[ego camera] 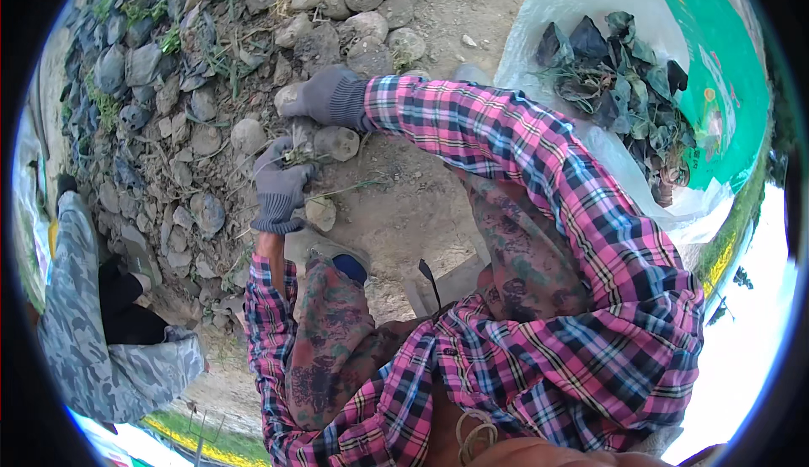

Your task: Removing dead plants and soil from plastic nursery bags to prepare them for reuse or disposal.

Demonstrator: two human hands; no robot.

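Observation:
My right hand (pixel 330 95), in a grey knitted glove, grips a pale, rounded, soil-covered lump (pixel 287 99) at the edge of a heap of similar lumps. Just below it is my left hand (pixel 279 179), gloved alike, its thumb and forefinger beside a dry grassy clump (pixel 301 148); whether it pinches the clump is unclear. A round lump (pixel 336 143) lies to the right of that clump, and another (pixel 321 213) sits on the ground right of my left wrist. Whether the lumps are stones or packed soil cannot be told.
The heap (pixel 202 104), with dark scraps and green weeds, spreads across the left. A white and green plastic sack (pixel 720 82) at upper right holds dark, crumpled sheet-like or leafy pieces (pixel 622 88). Another person in a grey camouflage sleeve (pixel 76 315) is at the left edge.

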